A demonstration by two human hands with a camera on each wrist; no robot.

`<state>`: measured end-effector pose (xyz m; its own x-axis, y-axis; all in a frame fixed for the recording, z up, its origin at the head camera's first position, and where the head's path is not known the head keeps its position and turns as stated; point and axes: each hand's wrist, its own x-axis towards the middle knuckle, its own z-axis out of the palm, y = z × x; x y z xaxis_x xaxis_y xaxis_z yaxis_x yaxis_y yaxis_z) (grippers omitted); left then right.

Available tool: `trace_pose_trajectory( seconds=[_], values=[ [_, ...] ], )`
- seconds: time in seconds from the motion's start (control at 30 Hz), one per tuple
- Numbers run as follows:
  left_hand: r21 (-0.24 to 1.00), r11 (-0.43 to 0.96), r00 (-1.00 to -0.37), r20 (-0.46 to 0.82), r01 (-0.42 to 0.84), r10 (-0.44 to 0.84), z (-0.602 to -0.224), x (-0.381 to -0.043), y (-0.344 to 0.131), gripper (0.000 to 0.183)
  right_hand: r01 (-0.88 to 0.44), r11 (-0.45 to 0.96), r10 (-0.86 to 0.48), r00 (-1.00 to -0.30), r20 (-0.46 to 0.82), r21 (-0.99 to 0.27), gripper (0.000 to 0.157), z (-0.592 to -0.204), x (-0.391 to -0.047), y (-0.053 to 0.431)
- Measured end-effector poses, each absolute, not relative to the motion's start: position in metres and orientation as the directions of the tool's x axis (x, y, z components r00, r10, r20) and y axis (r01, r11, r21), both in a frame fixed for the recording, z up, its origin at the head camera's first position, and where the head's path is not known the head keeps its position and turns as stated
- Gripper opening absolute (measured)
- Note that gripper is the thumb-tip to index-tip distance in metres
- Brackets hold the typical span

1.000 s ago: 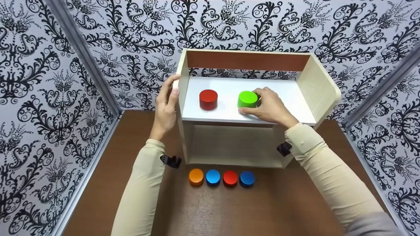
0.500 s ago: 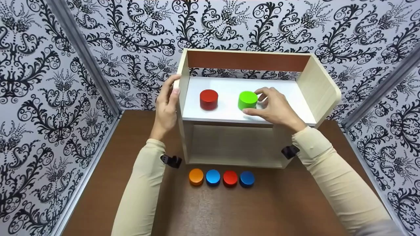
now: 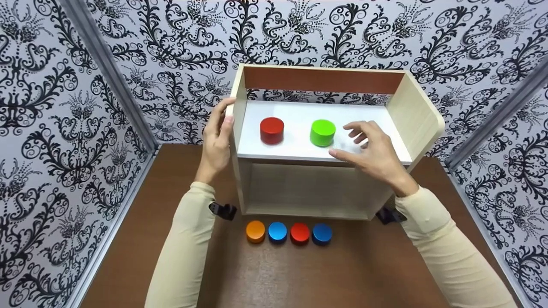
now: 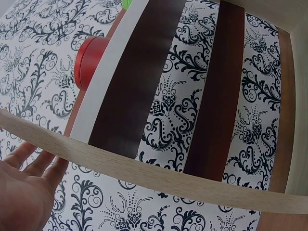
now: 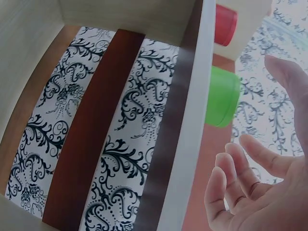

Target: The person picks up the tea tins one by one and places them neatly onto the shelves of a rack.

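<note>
A two-level wooden shelf unit (image 3: 299,188) stands at the back with a white upper board. My left hand (image 3: 217,143) holds its left side panel, the thumb at the front edge; in the left wrist view the fingertips (image 4: 41,163) go partly behind that panel. On the upper board stand a red cylinder (image 3: 272,130) at left and a bright green cylinder (image 3: 322,132) near the middle. My right hand (image 3: 374,152) hovers just right of the green cylinder, apart from it, thumb and fingers spread and holding nothing. In the right wrist view the green cylinder (image 5: 223,97) stands beyond the fingers.
In front of the shelf, a row of small cylinders lies on the brown table (image 3: 274,273): orange (image 3: 255,231), light blue (image 3: 277,232), red (image 3: 299,233) and dark blue (image 3: 322,233). Patterned walls (image 3: 171,38) enclose the back and sides. The shelf's right panel (image 3: 415,115) rises beside my right hand.
My right hand has let go of the green cylinder and drawn back to the right and toward me, its fingers spreading. The green cylinder stays on the board. My left hand has not moved.
</note>
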<state>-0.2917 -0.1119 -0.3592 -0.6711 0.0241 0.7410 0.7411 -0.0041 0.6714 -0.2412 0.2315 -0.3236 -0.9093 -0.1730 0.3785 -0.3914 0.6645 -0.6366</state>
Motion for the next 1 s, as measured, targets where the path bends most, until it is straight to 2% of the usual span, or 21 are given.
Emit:
trace_pose_trajectory(
  seconds=[0.37, 0.57, 1.0],
  values=[
    [0.679, -0.006, -0.678, 0.734, 0.734, 0.033, -0.358, -0.291, -0.112, 0.040, -0.521, 0.614, -0.203, -0.830, 0.519, -0.593, 0.061, -0.354, -0.200, 0.238],
    [0.671, 0.046, -0.672, 0.741, 0.740, 0.003, -0.359, -0.291, -0.112, 0.039, -0.582, 0.600, -0.242, -0.786, 0.569, -0.549, 0.059, -0.382, -0.184, 0.240],
    [0.668, 0.059, -0.670, 0.742, 0.741, 0.004, -0.359, -0.292, -0.112, 0.040, -0.486, 0.603, -0.195, -0.859, 0.474, -0.633, 0.056, -0.459, -0.165, 0.249]
  ],
)
